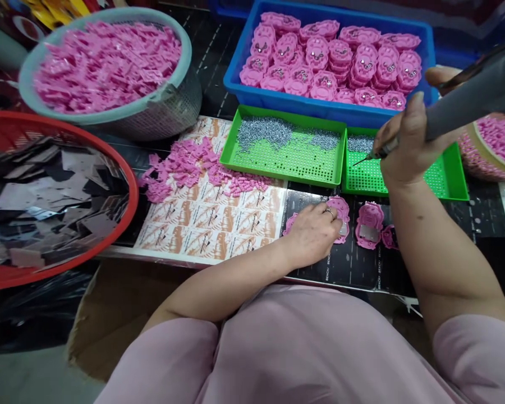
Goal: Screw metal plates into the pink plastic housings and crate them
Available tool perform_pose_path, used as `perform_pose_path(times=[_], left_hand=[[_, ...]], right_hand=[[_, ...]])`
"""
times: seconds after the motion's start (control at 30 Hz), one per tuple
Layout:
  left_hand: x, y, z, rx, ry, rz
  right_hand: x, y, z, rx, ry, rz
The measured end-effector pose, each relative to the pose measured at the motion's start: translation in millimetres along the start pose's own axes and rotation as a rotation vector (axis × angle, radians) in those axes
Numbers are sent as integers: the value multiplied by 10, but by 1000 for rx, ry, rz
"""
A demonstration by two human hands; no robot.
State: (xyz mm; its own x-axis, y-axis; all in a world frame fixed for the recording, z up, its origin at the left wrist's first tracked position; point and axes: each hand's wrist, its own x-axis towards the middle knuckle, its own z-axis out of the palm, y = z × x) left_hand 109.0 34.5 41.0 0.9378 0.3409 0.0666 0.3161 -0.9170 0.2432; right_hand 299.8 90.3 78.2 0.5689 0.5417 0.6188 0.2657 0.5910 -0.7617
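My left hand [313, 233], with a ring on one finger, lies over a pink plastic casing [340, 207] on the dark bench mat. Its fingers are curled onto the casing's edge and partly hide it. My right hand [410, 140] is wrapped round a grey electric screwdriver [467, 101]. The thin bit points down and left, above the right green tray [429, 178]. Beside the left hand sits a second pink casing [369, 219] with a silver plate in it. Another pink piece [389, 238] is partly behind my right forearm.
Small screws [265, 132] lie in the left green tray [303, 175]. Behind stands a blue bin [336, 104] of stacked pink casings. Loose pink parts [189, 163] cover some printed sheet. A grey-green basket [168, 106] and a red basket [128, 207] of flat plates stand left.
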Motion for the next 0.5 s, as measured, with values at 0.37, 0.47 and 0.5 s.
perform_pose_path(times=[0.37,0.47,0.5], left_hand=[[-3,-13,-14,-15,15,9],[-4,-23,-1,-21,0,0],[-4,-26,4,-27,-3,-1]], right_hand=[[-33,96,75,-168,-58,-3],[18,38,49,-112,25,-29],[41,-19,6,-76,8,1]])
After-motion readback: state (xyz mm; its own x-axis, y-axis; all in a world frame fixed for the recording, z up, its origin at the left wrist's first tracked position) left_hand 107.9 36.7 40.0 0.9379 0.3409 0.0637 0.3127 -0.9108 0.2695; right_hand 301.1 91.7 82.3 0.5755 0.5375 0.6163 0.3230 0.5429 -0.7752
